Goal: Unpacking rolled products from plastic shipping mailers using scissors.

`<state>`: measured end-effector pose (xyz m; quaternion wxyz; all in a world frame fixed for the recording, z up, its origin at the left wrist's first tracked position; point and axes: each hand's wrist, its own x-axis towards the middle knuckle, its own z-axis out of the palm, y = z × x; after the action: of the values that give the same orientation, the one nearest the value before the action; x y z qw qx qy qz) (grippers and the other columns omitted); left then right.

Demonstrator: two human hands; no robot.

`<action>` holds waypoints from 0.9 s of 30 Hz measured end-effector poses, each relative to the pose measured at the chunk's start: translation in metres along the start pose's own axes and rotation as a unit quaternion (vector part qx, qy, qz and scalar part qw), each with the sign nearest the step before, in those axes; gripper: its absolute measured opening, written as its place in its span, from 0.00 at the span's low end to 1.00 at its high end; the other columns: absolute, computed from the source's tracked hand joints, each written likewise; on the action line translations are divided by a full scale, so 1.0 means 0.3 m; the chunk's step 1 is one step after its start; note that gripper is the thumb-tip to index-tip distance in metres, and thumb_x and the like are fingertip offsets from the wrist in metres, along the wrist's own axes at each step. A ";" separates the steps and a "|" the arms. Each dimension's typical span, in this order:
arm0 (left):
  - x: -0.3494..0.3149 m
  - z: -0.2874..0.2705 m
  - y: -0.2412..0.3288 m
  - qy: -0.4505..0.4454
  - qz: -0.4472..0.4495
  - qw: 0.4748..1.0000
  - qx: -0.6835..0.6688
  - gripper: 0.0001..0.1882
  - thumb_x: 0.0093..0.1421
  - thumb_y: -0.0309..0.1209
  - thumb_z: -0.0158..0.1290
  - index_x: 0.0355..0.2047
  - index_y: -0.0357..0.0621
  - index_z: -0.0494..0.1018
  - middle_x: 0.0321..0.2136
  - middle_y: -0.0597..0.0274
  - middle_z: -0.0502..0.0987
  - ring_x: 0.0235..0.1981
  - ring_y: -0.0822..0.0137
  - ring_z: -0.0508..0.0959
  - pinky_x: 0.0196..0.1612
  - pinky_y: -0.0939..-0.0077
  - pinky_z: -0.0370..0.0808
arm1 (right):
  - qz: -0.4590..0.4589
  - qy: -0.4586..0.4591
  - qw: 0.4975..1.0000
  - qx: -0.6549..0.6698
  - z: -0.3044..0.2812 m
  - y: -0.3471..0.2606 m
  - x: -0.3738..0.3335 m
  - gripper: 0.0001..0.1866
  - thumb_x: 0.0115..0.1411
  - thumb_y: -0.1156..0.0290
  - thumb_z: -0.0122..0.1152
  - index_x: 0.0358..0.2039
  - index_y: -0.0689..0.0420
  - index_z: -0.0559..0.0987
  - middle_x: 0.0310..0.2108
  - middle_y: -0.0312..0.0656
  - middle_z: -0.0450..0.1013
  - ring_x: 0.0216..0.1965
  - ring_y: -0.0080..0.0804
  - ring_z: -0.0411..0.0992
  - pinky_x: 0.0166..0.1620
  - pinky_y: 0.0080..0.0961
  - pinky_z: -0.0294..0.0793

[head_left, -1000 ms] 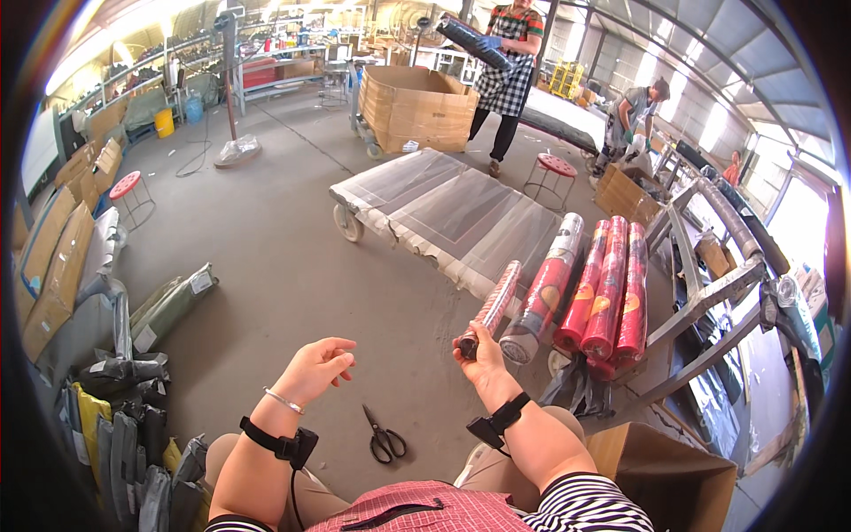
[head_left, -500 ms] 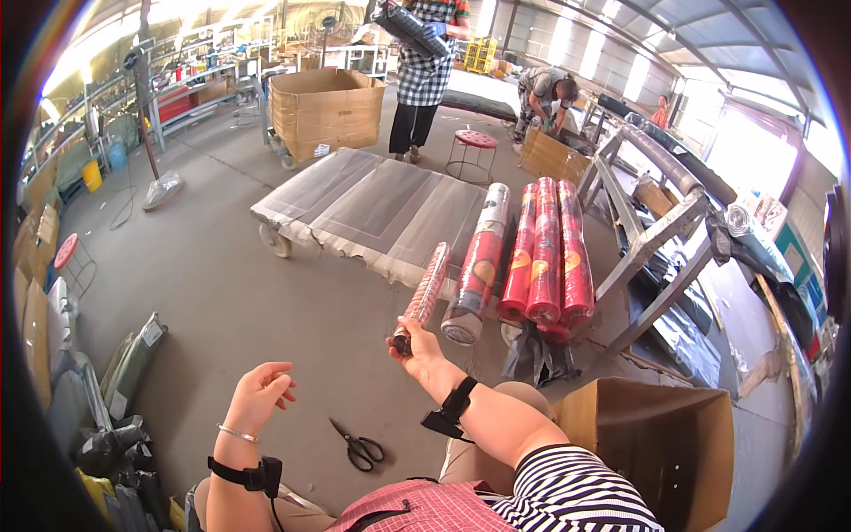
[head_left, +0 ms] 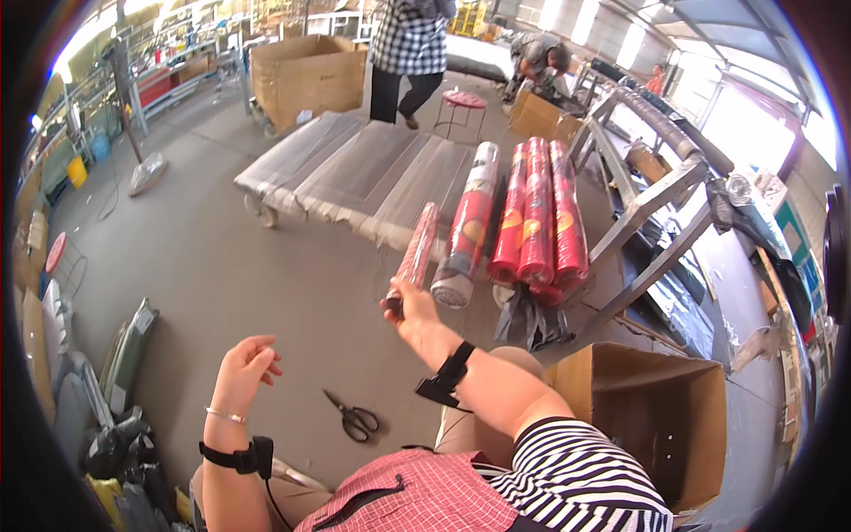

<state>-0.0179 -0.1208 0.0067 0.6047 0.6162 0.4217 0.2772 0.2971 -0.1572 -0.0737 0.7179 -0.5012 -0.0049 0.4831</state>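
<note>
Since half a second ago, the far worker point(head_left: 408, 53) in the checked apron has taken up a striding stance and our view has tipped down a little, while our hands have barely shifted.

From our head view, our right hand point(head_left: 417, 317) grips the near end of the slim roll point(head_left: 419, 248), fingers wrapped round it. That roll slants away from us, its far end by the near edge of the cart point(head_left: 355, 173); we cannot tell whether they touch. Our left hand point(head_left: 246, 368) hovers above the floor point(head_left: 292, 284), half-curled and free.

Just right of the slim roll lies the thick roll point(head_left: 470, 226), and beyond it a bunch of red rolls point(head_left: 536, 213) with black plastic point(head_left: 532, 324) beneath their near ends. We see the shears point(head_left: 357, 424) on the floor between our arms, tips pointing far and left. Near right stands a carton point(head_left: 572, 381); the metal frame point(head_left: 660, 195) rises behind it. Grey bundles point(head_left: 128, 355) lean at left, and a red stool point(head_left: 464, 99) stands beyond the cart.
</note>
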 end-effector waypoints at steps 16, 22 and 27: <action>-0.040 -0.062 -0.008 0.035 -0.015 0.999 0.039 0.16 0.63 0.27 0.47 0.49 0.31 0.70 0.32 0.56 0.77 0.28 0.70 0.78 0.29 0.79 0.74 | 0.012 0.029 0.930 -0.367 -0.046 -0.268 0.364 0.31 0.56 0.56 0.62 0.54 0.61 0.67 0.51 0.53 0.66 0.42 0.48 0.73 0.34 0.44 0.80; -0.052 -0.051 0.019 0.024 -0.002 0.999 0.036 0.16 0.61 0.26 0.49 0.48 0.32 0.71 0.32 0.60 0.77 0.30 0.71 0.78 0.30 0.80 0.74 | 0.153 -0.253 0.794 -0.532 -0.015 0.082 0.136 0.22 0.59 0.62 0.59 0.49 0.62 0.73 0.45 0.49 0.71 0.40 0.41 0.75 0.37 0.36 0.79; -0.127 -0.127 0.165 0.057 0.115 0.990 0.063 0.15 0.63 0.31 0.50 0.48 0.36 0.72 0.30 0.66 0.76 0.29 0.77 0.75 0.30 0.82 0.71 | 0.036 -0.311 0.801 -0.511 0.194 0.068 0.002 0.16 0.58 0.69 0.58 0.45 0.63 0.75 0.36 0.43 0.76 0.38 0.34 0.76 0.39 0.29 0.77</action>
<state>-0.0600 -0.1296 0.0659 0.5038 0.6807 0.3982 0.3525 0.2547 -0.1144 -0.0598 0.2997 -0.6184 -0.4557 0.5658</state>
